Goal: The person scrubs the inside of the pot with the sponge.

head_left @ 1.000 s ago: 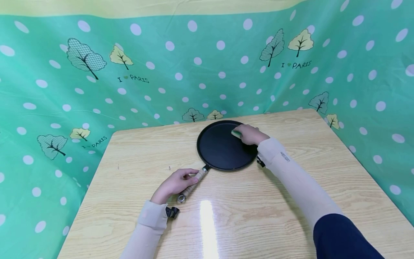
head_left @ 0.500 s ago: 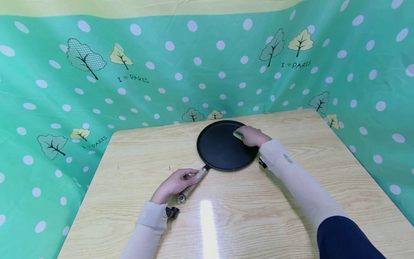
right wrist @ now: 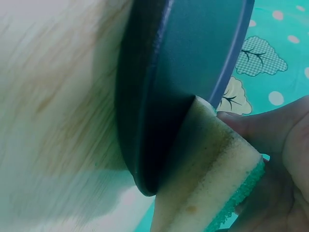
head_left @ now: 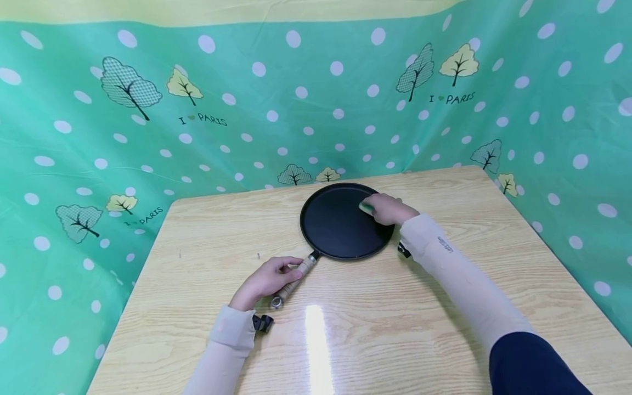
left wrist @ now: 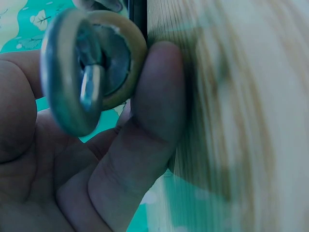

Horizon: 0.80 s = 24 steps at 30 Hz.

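Observation:
A round black flat pan (head_left: 340, 230) with a low rim lies on the wooden table. Its tan-wrapped handle (head_left: 306, 265) points toward the front left and ends in a metal hanging ring (left wrist: 72, 72). My left hand (head_left: 270, 278) holds that handle between thumb and fingers, close to the tabletop. Over the pan's right side, my right hand (head_left: 387, 209) grips a sponge (right wrist: 207, 169), pale yellow with a green scouring layer. In the right wrist view the sponge's pale face meets the pan by its rim. The fingers hide part of the sponge in the head view.
The light wooden table (head_left: 222, 225) extends around the pan. Behind and beside it hangs a green polka-dot curtain (head_left: 222, 109) printed with trees. A bright light reflection falls on the table's front middle.
My right hand with the sponge has slid a little to the right and slightly downward across the pan. The left hand and the pan keep their place.

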{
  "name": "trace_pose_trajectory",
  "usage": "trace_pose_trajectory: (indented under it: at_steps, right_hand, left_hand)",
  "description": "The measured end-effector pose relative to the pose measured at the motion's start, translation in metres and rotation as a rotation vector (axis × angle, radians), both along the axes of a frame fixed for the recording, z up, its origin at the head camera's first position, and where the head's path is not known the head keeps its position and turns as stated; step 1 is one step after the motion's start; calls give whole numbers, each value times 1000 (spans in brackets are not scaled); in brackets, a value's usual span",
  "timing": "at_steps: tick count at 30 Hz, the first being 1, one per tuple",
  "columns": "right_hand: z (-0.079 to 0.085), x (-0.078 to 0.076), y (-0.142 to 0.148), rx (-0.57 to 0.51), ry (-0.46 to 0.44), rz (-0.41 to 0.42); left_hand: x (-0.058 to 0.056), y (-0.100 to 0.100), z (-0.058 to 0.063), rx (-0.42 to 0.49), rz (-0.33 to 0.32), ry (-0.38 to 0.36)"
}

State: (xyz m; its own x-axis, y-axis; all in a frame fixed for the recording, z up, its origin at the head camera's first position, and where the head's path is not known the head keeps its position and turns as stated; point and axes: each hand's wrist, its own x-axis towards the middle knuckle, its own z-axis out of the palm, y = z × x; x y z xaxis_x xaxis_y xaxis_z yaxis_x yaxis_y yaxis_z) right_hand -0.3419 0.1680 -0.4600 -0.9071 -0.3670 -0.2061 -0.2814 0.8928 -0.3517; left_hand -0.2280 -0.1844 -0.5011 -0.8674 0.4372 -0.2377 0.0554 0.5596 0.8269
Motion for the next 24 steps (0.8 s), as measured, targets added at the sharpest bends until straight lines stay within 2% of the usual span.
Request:
trace_pose_trajectory:
  at_steps: [24]
  right_hand:
    - [7,21,2,34,-14,17]
  left_hand:
    - [0,0,-1,3,4,5]
